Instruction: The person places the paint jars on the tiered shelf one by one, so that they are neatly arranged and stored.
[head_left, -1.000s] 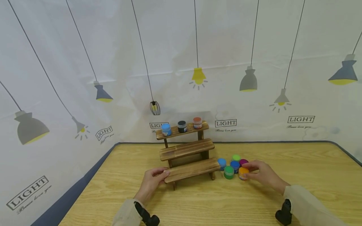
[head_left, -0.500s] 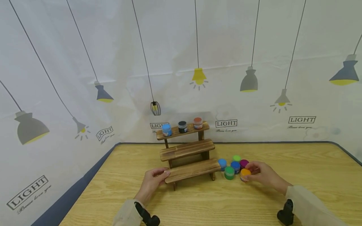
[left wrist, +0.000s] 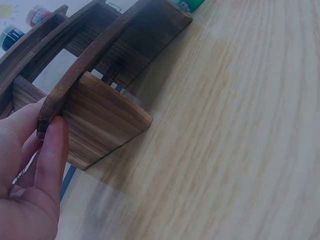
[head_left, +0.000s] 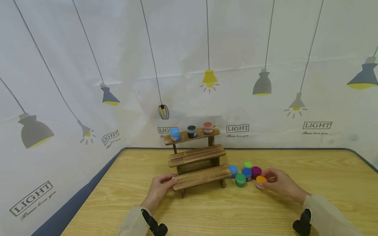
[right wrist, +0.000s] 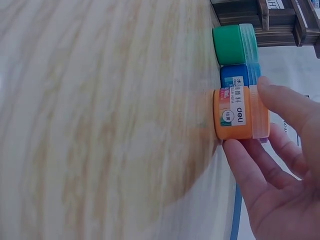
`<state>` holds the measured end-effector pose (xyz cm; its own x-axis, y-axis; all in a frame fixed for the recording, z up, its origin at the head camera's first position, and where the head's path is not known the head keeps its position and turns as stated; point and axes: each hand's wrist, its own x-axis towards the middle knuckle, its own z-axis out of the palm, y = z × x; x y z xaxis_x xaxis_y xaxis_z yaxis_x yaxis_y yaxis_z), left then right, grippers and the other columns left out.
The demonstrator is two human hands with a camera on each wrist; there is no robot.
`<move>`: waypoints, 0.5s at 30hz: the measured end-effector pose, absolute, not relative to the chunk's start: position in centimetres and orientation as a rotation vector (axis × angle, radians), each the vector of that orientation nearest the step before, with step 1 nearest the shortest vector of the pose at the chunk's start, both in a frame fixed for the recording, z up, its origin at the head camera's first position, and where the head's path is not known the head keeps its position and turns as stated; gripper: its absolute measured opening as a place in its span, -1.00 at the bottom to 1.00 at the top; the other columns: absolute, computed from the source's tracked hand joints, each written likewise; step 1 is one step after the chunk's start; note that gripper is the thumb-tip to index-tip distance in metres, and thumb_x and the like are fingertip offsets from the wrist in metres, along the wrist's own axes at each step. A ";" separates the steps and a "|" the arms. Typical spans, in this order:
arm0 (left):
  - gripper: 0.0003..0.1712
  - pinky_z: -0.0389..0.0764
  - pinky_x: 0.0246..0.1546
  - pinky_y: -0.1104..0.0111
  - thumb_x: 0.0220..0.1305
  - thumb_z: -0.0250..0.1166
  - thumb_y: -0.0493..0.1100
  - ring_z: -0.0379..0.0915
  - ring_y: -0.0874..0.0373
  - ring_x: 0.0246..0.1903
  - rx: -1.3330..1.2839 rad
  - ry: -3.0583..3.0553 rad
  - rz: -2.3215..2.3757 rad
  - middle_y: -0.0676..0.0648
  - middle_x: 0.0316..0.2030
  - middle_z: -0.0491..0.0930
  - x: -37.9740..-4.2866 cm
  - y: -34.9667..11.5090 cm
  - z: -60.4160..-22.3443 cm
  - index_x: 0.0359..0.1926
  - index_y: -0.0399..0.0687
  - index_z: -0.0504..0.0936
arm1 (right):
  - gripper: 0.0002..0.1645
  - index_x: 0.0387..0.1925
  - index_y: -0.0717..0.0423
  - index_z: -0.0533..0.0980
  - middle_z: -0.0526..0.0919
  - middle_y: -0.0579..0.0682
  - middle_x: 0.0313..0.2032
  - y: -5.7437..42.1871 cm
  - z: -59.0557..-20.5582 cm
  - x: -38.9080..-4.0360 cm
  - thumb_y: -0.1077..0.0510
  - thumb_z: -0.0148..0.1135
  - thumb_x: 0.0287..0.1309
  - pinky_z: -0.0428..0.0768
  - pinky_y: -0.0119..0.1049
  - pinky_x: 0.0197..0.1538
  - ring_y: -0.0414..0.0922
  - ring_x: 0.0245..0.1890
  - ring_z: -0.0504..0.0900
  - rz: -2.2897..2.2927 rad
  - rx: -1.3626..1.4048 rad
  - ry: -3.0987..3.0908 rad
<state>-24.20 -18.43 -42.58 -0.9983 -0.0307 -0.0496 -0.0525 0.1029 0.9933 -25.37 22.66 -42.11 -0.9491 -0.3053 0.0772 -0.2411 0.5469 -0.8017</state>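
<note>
My left hand [head_left: 160, 189] pinches the left end of the lowest step of a three-tier wooden shelf [head_left: 200, 177]; in the left wrist view the thumb and fingers [left wrist: 52, 145] clasp the board's end. On the right, my right hand [head_left: 280, 182] holds an orange paint jar [head_left: 261, 182] between thumb and fingers, at table level. Its deli label [right wrist: 235, 107] faces the right wrist camera. Close by stand a green paint jar [head_left: 240, 180], a dark blue jar [head_left: 246, 174], a purple jar [head_left: 256, 172], a light green jar [head_left: 247, 165] and a light blue jar [head_left: 233, 171].
On the top tier stand a light blue jar [head_left: 175, 134], a black-lidded jar [head_left: 192, 131] and an orange-red jar [head_left: 208, 127]. The wooden table [head_left: 224, 213] meets a wall sheet [head_left: 189, 49] printed with lamps behind the shelf.
My right hand has drawn the orange paint jar a little rightward, away from the green and dark blue jars. The left hand keeps its grip on the shelf.
</note>
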 end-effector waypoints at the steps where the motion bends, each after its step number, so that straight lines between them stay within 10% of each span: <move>1: -0.55 0.55 -0.37 0.40 0.07 0.30 -0.15 0.50 0.19 -0.34 -0.084 2.327 2.085 -0.13 -0.22 0.53 -24.2 -18.4 -42.6 -0.09 -0.41 0.53 | -0.60 -0.21 0.40 0.40 0.53 0.16 -0.25 22.7 -42.1 -25.3 0.23 0.31 -0.06 0.55 -0.27 -0.25 0.03 -0.26 0.53 -1.381 -0.480 2.707; 15: -0.57 0.54 -0.41 0.42 0.07 0.30 -0.16 0.48 0.24 -0.38 -0.084 2.355 2.079 -0.11 -0.24 0.54 -24.1 -18.3 -42.4 -0.10 -0.41 0.53 | -0.41 -0.13 0.41 0.39 0.52 0.18 -0.18 22.7 -42.1 -25.5 0.08 0.36 -0.12 0.52 -0.23 -0.15 0.02 -0.20 0.51 -1.402 -0.435 2.659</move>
